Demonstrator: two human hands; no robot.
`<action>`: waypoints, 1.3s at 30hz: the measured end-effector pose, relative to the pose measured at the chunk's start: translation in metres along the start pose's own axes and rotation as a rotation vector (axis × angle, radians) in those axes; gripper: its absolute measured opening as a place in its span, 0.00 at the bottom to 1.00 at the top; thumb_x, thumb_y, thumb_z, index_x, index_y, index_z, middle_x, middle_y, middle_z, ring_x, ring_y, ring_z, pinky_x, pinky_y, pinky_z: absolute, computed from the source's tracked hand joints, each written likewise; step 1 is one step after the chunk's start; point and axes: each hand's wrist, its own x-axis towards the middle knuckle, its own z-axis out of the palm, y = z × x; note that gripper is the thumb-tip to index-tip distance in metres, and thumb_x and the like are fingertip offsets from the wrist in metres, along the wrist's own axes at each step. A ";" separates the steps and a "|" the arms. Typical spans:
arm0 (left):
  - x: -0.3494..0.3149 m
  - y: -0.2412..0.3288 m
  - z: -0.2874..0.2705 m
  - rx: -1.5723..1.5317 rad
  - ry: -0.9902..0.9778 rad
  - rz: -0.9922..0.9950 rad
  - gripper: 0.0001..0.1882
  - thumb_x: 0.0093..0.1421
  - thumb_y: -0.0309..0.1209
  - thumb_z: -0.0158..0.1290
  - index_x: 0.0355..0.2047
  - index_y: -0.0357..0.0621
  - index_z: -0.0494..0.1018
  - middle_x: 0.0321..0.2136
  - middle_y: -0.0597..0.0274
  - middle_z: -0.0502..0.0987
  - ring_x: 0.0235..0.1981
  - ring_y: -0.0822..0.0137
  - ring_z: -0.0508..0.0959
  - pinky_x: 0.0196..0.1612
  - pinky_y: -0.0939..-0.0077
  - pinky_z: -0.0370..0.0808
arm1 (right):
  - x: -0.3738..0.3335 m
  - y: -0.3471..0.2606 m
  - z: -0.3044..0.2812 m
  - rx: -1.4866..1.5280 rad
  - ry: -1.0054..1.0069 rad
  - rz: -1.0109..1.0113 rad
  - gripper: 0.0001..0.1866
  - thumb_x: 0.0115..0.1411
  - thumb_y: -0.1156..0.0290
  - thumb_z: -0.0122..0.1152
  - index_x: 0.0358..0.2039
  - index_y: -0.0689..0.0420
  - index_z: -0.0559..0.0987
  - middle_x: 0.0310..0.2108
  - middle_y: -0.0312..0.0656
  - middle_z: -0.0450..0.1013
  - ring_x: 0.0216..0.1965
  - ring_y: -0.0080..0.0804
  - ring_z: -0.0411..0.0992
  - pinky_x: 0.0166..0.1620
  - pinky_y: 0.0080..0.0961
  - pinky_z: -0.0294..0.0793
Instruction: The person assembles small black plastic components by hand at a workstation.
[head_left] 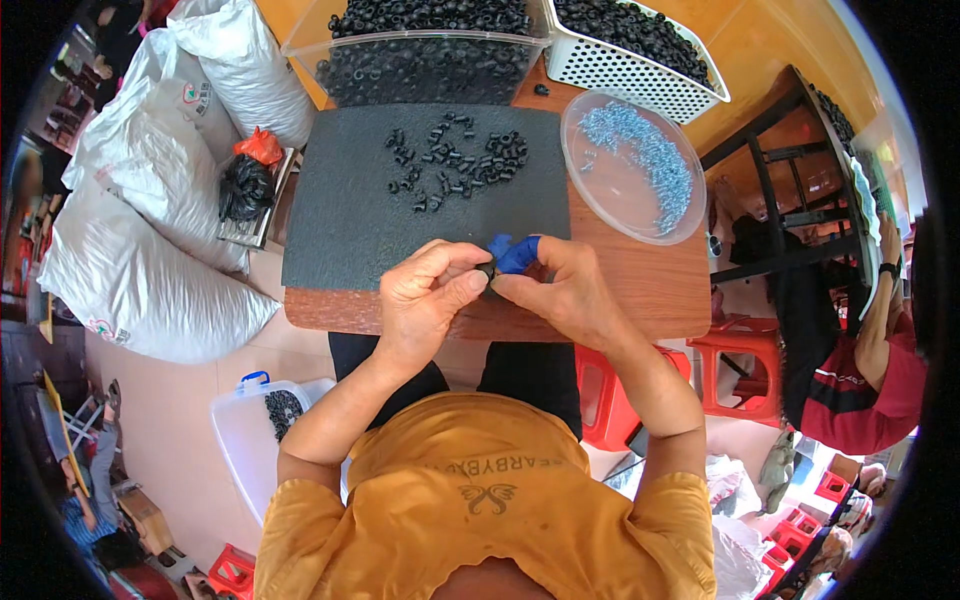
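My left hand [432,290] pinches a small black ring-like part [487,268] between thumb and fingertips, just over the near edge of the mat. My right hand [570,290], with blue coverings [517,255] on its fingers, closes on the same part from the other side. Whether a second small piece sits between the right fingertips is hidden. Beyond both hands, a loose group of small black parts [490,160] lies on the dark grey mat [340,205]. A round clear plastic lid [603,190] to the right holds many tiny bluish metal pieces [655,150].
At the table's far side stand a clear bin [420,38] and a white perforated basket [640,88], both full of black parts. White sacks [150,270] lean on the left. A plastic tub [240,430] sits on the floor. Another person [870,380] works at right near red stools [740,365].
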 end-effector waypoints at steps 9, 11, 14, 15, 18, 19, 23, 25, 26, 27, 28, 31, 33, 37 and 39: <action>-0.008 -0.004 -0.001 -0.217 -0.023 -0.200 0.09 0.55 0.21 0.55 0.37 0.33 0.74 0.28 0.60 0.77 0.27 0.74 0.75 0.31 0.81 0.75 | -0.007 0.003 0.014 0.168 0.147 -0.049 0.13 0.49 0.68 0.68 0.21 0.64 0.74 0.18 0.31 0.69 0.23 0.14 0.63 0.23 0.18 0.65; -0.009 -0.007 -0.001 -0.358 -0.031 -0.236 0.09 0.55 0.21 0.54 0.38 0.32 0.74 0.28 0.59 0.77 0.27 0.73 0.76 0.31 0.80 0.76 | -0.006 0.005 0.015 0.155 0.173 -0.077 0.13 0.49 0.68 0.68 0.21 0.64 0.74 0.18 0.31 0.69 0.23 0.14 0.64 0.23 0.17 0.64; -0.012 -0.006 0.003 -0.337 -0.013 -0.245 0.09 0.55 0.21 0.54 0.38 0.32 0.74 0.28 0.59 0.77 0.27 0.74 0.76 0.31 0.81 0.76 | -0.004 0.008 0.012 0.205 0.138 0.037 0.13 0.49 0.68 0.68 0.20 0.64 0.75 0.19 0.31 0.70 0.22 0.14 0.64 0.23 0.17 0.64; -0.013 -0.006 0.003 -0.338 -0.015 -0.243 0.09 0.55 0.21 0.54 0.38 0.32 0.74 0.28 0.59 0.77 0.27 0.74 0.76 0.31 0.81 0.76 | -0.003 0.013 0.012 0.267 0.105 0.063 0.13 0.48 0.68 0.69 0.20 0.64 0.75 0.19 0.31 0.71 0.22 0.14 0.64 0.23 0.16 0.64; -0.019 -0.011 0.003 -0.278 0.011 -0.231 0.11 0.55 0.23 0.56 0.38 0.31 0.73 0.29 0.57 0.76 0.27 0.70 0.77 0.31 0.77 0.77 | -0.002 0.010 0.010 0.337 0.036 0.176 0.12 0.48 0.69 0.69 0.23 0.64 0.76 0.20 0.33 0.72 0.21 0.15 0.65 0.24 0.15 0.64; -0.020 -0.013 0.003 -0.237 -0.003 -0.170 0.11 0.55 0.23 0.55 0.39 0.32 0.73 0.30 0.58 0.76 0.27 0.70 0.76 0.31 0.77 0.77 | -0.002 0.007 0.009 0.345 0.003 0.267 0.11 0.48 0.70 0.68 0.25 0.64 0.77 0.21 0.35 0.72 0.21 0.17 0.65 0.24 0.15 0.63; -0.025 -0.016 0.003 -0.240 -0.004 -0.166 0.11 0.56 0.23 0.54 0.39 0.33 0.71 0.31 0.58 0.76 0.27 0.72 0.76 0.32 0.79 0.77 | -0.002 0.007 0.015 0.352 0.024 0.251 0.13 0.49 0.68 0.68 0.20 0.63 0.76 0.20 0.34 0.72 0.22 0.16 0.66 0.23 0.16 0.65; -0.024 -0.018 0.001 -0.251 0.005 -0.174 0.10 0.57 0.23 0.53 0.39 0.32 0.71 0.31 0.58 0.76 0.26 0.72 0.76 0.31 0.79 0.76 | -0.001 0.007 0.019 0.311 0.043 0.202 0.13 0.51 0.67 0.67 0.21 0.65 0.75 0.21 0.36 0.73 0.22 0.15 0.66 0.24 0.15 0.65; -0.023 -0.019 -0.001 -0.261 0.009 -0.185 0.10 0.57 0.23 0.53 0.39 0.32 0.71 0.31 0.57 0.76 0.25 0.72 0.75 0.31 0.79 0.76 | 0.000 0.006 0.021 0.310 0.037 0.201 0.13 0.51 0.67 0.67 0.21 0.65 0.75 0.21 0.36 0.73 0.22 0.15 0.66 0.24 0.15 0.65; -0.023 -0.020 -0.003 -0.261 0.015 -0.183 0.10 0.57 0.23 0.53 0.39 0.32 0.71 0.31 0.57 0.76 0.25 0.72 0.75 0.31 0.79 0.76 | 0.002 0.005 0.025 0.329 0.061 0.166 0.12 0.51 0.69 0.66 0.21 0.65 0.75 0.20 0.37 0.73 0.22 0.18 0.67 0.24 0.17 0.66; -0.023 -0.021 -0.004 -0.311 0.031 -0.196 0.09 0.57 0.23 0.52 0.39 0.32 0.71 0.30 0.56 0.76 0.25 0.71 0.75 0.30 0.78 0.76 | 0.004 0.004 0.027 0.349 0.088 0.132 0.12 0.51 0.70 0.65 0.21 0.65 0.74 0.20 0.37 0.72 0.22 0.20 0.67 0.25 0.19 0.66; -0.024 -0.021 -0.012 -0.374 0.076 -0.219 0.09 0.57 0.23 0.52 0.38 0.31 0.71 0.29 0.54 0.77 0.23 0.70 0.75 0.29 0.77 0.75 | 0.026 0.022 0.036 -0.014 0.203 -0.216 0.08 0.48 0.74 0.64 0.21 0.63 0.73 0.20 0.42 0.69 0.24 0.32 0.68 0.27 0.28 0.66; -0.027 -0.019 -0.017 -0.388 0.104 -0.230 0.09 0.57 0.22 0.52 0.38 0.31 0.71 0.29 0.53 0.77 0.23 0.69 0.75 0.29 0.77 0.75 | 0.044 0.017 0.045 -0.150 0.251 -0.355 0.08 0.46 0.75 0.63 0.20 0.62 0.72 0.21 0.44 0.67 0.26 0.38 0.67 0.28 0.32 0.66; -0.030 -0.014 -0.023 -0.398 0.137 -0.234 0.09 0.56 0.22 0.53 0.37 0.31 0.71 0.28 0.51 0.77 0.22 0.69 0.75 0.28 0.76 0.75 | 0.073 0.023 0.056 -0.509 0.323 -0.705 0.07 0.44 0.78 0.64 0.26 0.61 0.76 0.28 0.43 0.70 0.29 0.40 0.67 0.29 0.30 0.67; -0.029 -0.013 -0.026 -0.395 0.143 -0.239 0.09 0.56 0.21 0.52 0.37 0.31 0.71 0.28 0.51 0.77 0.22 0.69 0.75 0.27 0.77 0.74 | 0.082 0.019 0.061 -0.579 0.341 -0.773 0.06 0.42 0.79 0.61 0.23 0.61 0.75 0.28 0.42 0.69 0.29 0.41 0.66 0.28 0.32 0.66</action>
